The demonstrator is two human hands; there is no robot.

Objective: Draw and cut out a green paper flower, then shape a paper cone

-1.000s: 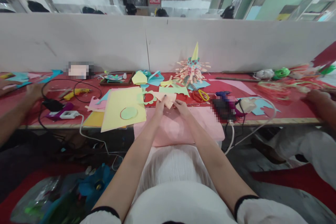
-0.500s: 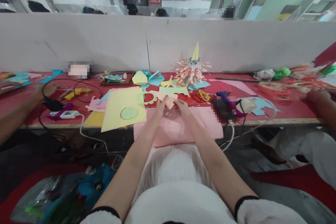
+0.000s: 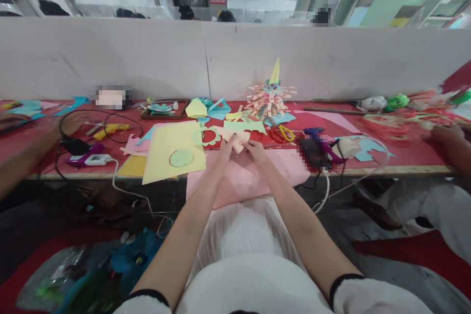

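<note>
A small pale peach piece of paper (image 3: pixel 239 137) is between my two hands, above a pink sheet (image 3: pixel 246 181) at the table's front edge. My left hand (image 3: pixel 227 149) pinches its left side, thumb on top. At its right side, the fingers of my right hand (image 3: pixel 256 151) are closed on it. Left of my hands lies a yellow sheet (image 3: pixel 165 142) with a green paper circle (image 3: pixel 181 158) on it. A scalloped green paper ring (image 3: pixel 196 134) overlaps the yellow sheet's right edge. Behind my hands is a cut green strip (image 3: pixel 245 127).
A paper cone model (image 3: pixel 271 93) stands at the back. Yellow-handled scissors (image 3: pixel 285 132) and a purple glue gun (image 3: pixel 331 149) with cables lie to the right; a yellow glue gun (image 3: pixel 110 131) is at left. Other people's arms rest at both sides of the red table (image 3: pixel 408 152).
The peach paper has turned slightly between my fingers, and more of its lower end shows. My hands have stayed almost in place.
</note>
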